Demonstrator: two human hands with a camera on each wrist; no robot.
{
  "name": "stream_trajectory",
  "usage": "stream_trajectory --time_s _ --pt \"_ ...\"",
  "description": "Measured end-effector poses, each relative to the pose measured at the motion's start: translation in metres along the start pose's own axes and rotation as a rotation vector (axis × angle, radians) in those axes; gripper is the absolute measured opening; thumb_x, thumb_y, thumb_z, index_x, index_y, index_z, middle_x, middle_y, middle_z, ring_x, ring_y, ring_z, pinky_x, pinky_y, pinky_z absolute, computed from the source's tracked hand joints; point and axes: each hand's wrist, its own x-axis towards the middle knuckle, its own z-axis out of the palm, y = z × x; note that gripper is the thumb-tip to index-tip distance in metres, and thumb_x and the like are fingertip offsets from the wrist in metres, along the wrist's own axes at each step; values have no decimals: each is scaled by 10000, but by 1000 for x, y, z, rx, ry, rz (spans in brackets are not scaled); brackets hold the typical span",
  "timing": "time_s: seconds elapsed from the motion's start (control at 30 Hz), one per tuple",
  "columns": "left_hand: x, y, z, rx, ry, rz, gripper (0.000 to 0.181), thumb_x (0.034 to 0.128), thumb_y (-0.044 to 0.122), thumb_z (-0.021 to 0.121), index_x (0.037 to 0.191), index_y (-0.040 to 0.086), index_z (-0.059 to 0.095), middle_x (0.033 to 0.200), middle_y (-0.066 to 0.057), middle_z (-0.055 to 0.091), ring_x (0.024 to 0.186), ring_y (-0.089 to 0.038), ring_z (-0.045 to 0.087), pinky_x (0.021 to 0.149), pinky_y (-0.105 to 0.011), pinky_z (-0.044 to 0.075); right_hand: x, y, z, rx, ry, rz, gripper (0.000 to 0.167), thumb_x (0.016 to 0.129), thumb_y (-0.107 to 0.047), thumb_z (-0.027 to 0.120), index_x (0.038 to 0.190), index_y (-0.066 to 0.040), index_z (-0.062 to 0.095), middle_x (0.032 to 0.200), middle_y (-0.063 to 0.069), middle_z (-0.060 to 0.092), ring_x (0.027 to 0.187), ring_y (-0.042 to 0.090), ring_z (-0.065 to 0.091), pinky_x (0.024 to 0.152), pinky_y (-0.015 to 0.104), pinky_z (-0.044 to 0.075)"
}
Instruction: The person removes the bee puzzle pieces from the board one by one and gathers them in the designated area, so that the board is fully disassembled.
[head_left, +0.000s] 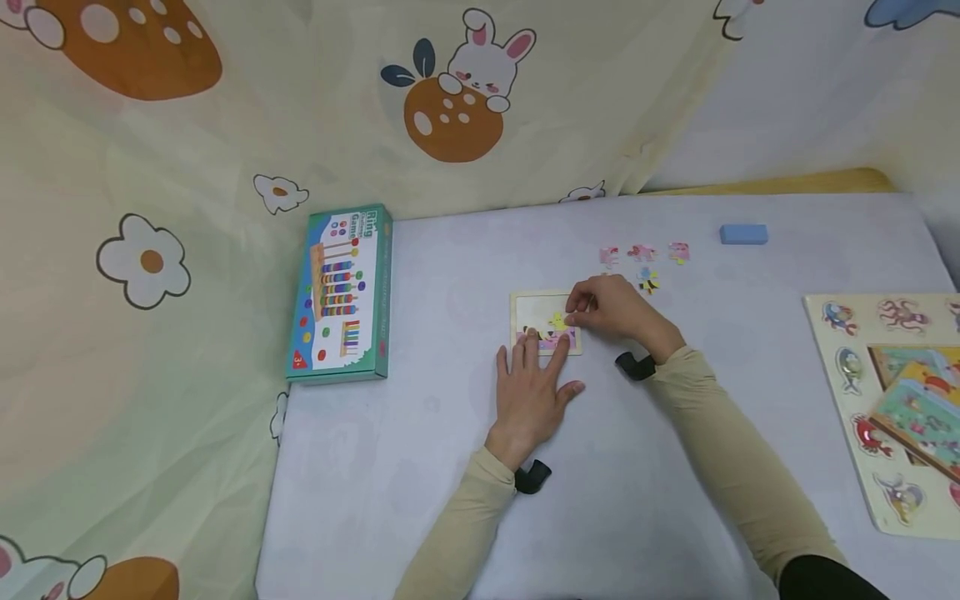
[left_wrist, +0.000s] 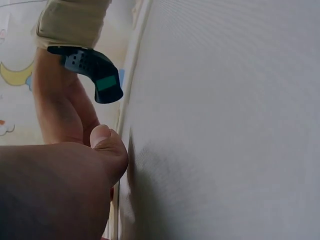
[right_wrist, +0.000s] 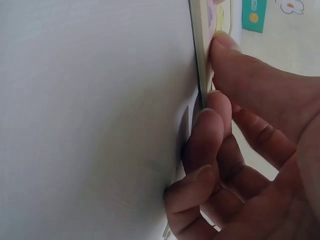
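Left hand [head_left: 528,404] spread, right hand [head_left: 615,308] curled — both at the puzzle board [head_left: 538,305]!
On the left, straight fingers fan out over the board's lower edge, board lying on the white table [head_left: 420,467]; the right hand angles across, thumb at the board's right side — whether it pinches a piece, I can't tell — with loose pieces [head_left: 648,282] just beyond.
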Motion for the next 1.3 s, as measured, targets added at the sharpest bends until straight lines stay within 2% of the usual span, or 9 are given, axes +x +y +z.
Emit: stream_trajectory --time_s 0.3,0.5,0.73,0.93,1.07,1.23,1.3 --pt "0 0 -1 7 -13 -11 742 1033 698 442 1680 362 306 1685 -174 318 1536 -312 335 1248 -588 275 0 0 2 24 -20 41 160 943 -149 816 999 -47 706 907 92 706 821 225 605 762 346 466" --pt "0 0 -1 13 -6 -9 741 1032 699 441 1679 363 310 1681 -175 327 1531 -312 347 1244 -588 285 -1 2 1 68 -12 28 143 927 -129 827 962 -55 709 885 84 734 816 213 652 777 353 498" --pt "0 1 0 -1 -3 -4 735 1031 689 465 1673 357 329 1680 -179 340 1527 -321 359 1242 -593 287 -3 4 2 103 -1 8 111 953 -124 798 992 -72 708 874 63 733 790 186 626 749 328 480" --pt "1 1 1 -11 6 -4 734 1024 684 489 1666 358 346 1670 -179 352 1522 -321 360 1240 -596 287 -5 7 -1 134 50 2 85 999 -127 730 1054 -70 698 905 79 731 818 200 666 775 347 511" --pt "0 1 1 -11 7 -8 736 1022 684 492 1665 358 347 1666 -182 353 1520 -322 360 1241 -597 286 -8 11 -8 211 79 8 107 1024 -128 703 1092 -46 700 971 122 726 871 239 742 810 313 543" --pt "0 1 1 1 12 -6 736 1024 683 490 1665 350 352 1660 -185 359 1513 -324 366 1238 -599 293 -15 16 -18 328 111 71 161 1044 -110 669 1161 0 683 1047 184 700 887 291 799 758 215 586" --pt "0 1 1 6 13 -5 738 1024 685 487 1667 349 348 1658 -185 361 1511 -324 366 1237 -598 296 -18 18 -23 327 148 110 194 1039 -121 677 1192 -3 694 1082 193 705 906 295 800 749 172 565"
